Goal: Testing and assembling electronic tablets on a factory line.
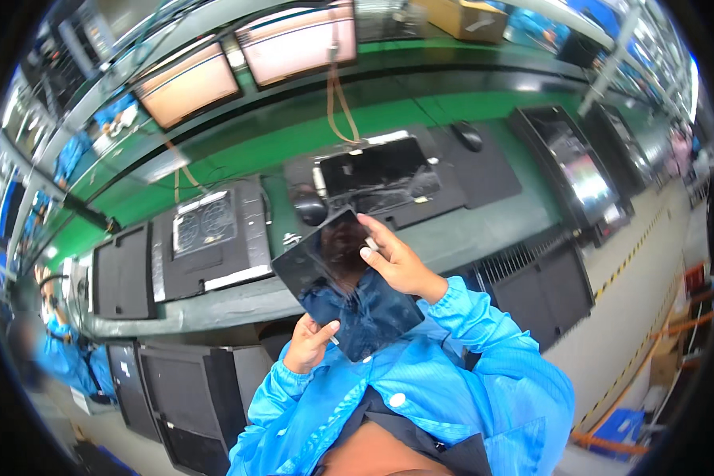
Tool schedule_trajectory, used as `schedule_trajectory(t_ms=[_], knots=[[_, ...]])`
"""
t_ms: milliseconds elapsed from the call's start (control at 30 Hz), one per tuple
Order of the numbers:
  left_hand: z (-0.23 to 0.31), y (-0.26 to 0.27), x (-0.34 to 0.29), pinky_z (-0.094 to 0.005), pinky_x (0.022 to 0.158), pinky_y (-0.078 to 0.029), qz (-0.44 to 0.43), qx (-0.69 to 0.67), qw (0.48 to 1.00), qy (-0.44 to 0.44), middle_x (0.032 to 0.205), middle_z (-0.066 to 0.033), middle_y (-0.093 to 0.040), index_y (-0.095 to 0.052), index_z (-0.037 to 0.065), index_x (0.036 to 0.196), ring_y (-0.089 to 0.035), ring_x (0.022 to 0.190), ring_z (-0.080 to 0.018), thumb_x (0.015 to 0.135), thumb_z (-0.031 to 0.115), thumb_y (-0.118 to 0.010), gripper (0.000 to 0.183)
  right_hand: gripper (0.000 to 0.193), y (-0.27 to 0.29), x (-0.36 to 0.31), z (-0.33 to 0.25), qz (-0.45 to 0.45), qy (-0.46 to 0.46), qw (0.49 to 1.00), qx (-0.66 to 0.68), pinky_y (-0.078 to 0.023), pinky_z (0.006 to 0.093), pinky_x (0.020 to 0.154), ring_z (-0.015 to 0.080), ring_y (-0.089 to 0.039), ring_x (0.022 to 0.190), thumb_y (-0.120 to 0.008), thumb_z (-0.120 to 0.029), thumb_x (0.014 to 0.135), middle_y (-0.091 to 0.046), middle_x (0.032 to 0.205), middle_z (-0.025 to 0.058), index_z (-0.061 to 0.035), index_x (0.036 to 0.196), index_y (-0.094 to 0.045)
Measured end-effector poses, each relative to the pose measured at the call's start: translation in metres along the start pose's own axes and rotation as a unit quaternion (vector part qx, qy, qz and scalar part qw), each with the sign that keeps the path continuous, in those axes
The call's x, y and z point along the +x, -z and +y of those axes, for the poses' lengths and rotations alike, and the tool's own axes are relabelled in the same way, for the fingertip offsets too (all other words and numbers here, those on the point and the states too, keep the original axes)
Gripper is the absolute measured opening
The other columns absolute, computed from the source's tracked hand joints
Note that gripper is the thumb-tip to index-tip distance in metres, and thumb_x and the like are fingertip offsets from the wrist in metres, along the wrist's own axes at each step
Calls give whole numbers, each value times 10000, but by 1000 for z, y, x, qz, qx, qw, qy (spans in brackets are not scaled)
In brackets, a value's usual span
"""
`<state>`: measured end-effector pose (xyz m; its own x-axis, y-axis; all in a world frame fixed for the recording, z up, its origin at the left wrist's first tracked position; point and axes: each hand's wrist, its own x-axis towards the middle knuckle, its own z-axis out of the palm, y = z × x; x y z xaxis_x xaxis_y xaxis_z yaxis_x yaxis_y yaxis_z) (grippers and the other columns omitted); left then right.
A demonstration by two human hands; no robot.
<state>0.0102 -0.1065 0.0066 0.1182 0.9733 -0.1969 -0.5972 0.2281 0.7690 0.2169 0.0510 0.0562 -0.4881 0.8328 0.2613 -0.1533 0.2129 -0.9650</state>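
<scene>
Tilted in front of my chest is a dark, glossy flat screen panel point(353, 297), held up between both hands. My left hand point(308, 343) grips its lower left edge, thumb on the face. At the upper right edge, my right hand point(401, 262) holds it with the thumb pressed on the front; small white bits show at those fingertips. Beyond the panel, a black screen point(381, 170) lies on a dark pad on the bench. A black mouse point(309, 208) sits just past the panel's top edge.
Two lit monitors point(297, 44) stand behind the green bench point(484, 218). Another fixture point(206, 222) lies at left, a second mouse point(468, 136) at right. Black trays flank me, one at right point(539, 285), others at lower left point(186, 389). A blue-sleeved co-worker point(75, 361) is at far left.
</scene>
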Motion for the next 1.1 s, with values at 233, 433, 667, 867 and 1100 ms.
schedule_trajectory(t_ms=[233, 433, 667, 867, 1100], knots=[[-15, -40, 38, -303, 998, -453, -83, 134, 984, 87, 1255, -45, -647, -547, 11, 1342, -586, 1152, -126, 954, 50, -673, 410, 619, 59, -73, 20, 203, -25, 974, 99, -441, 230, 866, 64, -554, 960, -583, -115, 1019, -637, 1106, 26, -53, 1567, -302], [-8, -47, 56, -391, 893, -560, -36, 170, 983, 53, 1263, -181, -635, -442, -10, 1429, -654, 1110, -267, 1023, 186, -568, 469, 571, 119, -92, 20, 345, -13, 934, 89, -457, 263, 958, 103, -596, 1055, -600, -102, 1010, -661, 1203, 67, -51, 1535, -380], [5, -16, 50, -397, 819, -603, 30, 185, 982, 21, 1198, -203, -647, -481, -12, 1370, -688, 1011, -291, 1035, 180, -547, 392, 558, 157, -88, 16, 400, -15, 909, 112, -467, 255, 923, 94, -606, 1000, -596, -102, 1014, -681, 1142, 56, -73, 1533, -393], [-1, -8, 48, -372, 829, -603, -11, 300, 954, -24, 1241, -199, -631, -494, -38, 1364, -684, 1026, -270, 1020, 87, -562, 372, 547, 139, -67, 34, 385, -11, 916, 110, -417, 204, 785, 28, -513, 825, -599, -89, 1009, -591, 896, -54, -81, 1525, -416], [7, 2, 68, -302, 632, -583, 49, 319, 942, -94, 1053, -179, -681, -573, -43, 1241, -682, 824, -197, 1017, 118, -582, 276, 561, 127, -47, 38, 375, -7, 918, 133, -350, 189, 702, 13, -417, 754, -598, -92, 1008, -477, 815, -87, -75, 1533, -401]])
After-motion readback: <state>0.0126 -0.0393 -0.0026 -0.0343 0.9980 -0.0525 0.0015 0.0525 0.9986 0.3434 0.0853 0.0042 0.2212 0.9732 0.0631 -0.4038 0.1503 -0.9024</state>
